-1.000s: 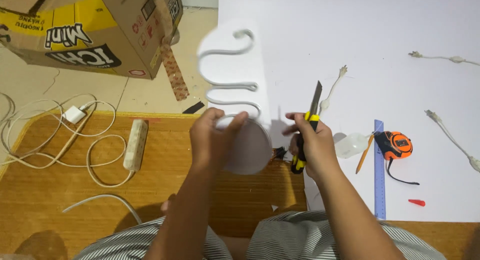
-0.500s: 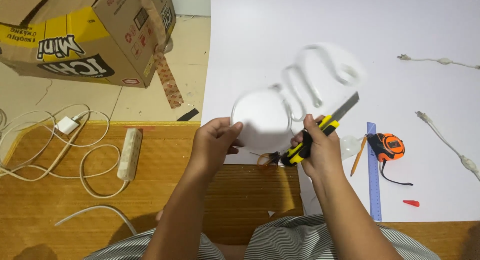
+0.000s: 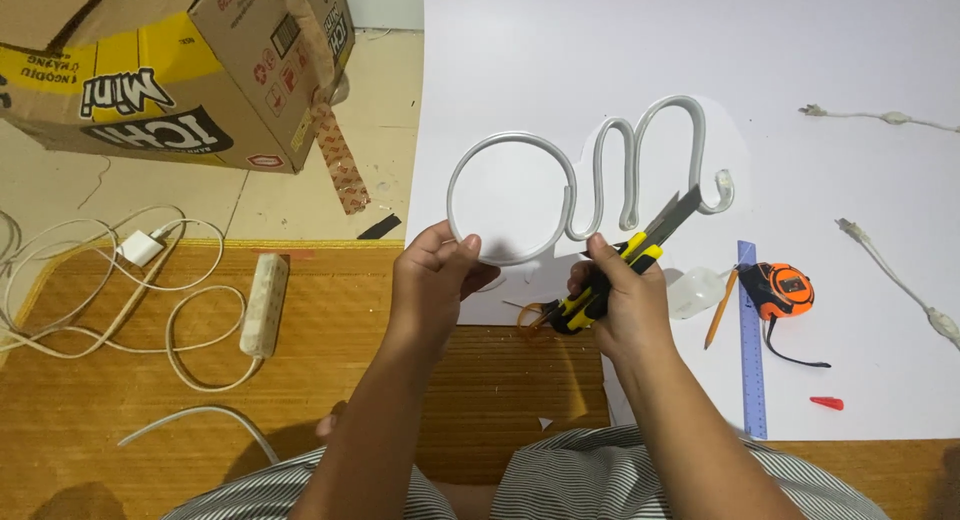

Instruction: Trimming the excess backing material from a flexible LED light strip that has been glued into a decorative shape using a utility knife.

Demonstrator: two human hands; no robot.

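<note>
My left hand [image 3: 432, 280] pinches the lower rim of a white board cutout [image 3: 510, 195] edged with a grey tube that forms a ring and a wavy line. It lies flat on a large white sheet [image 3: 620, 60]. My right hand [image 3: 622, 302] grips a yellow and black utility knife [image 3: 622, 265] with its blade out, pointing up and right near the wavy part. Orange-handled scissors [image 3: 530, 315] peek out just below my right hand.
An orange tape measure [image 3: 782, 288], a blue ruler [image 3: 750, 350], a pencil [image 3: 720, 308], a small clear bottle [image 3: 692, 292] and a red cap [image 3: 828, 403] lie at the right. White cables [image 3: 900, 280] cross the sheet. A cardboard box [image 3: 170, 70] and power strip [image 3: 264, 302] sit at the left.
The cutout was turned from upright to sideways and laid flat on the white sheet. My right hand with the knife followed it slightly to the right.
</note>
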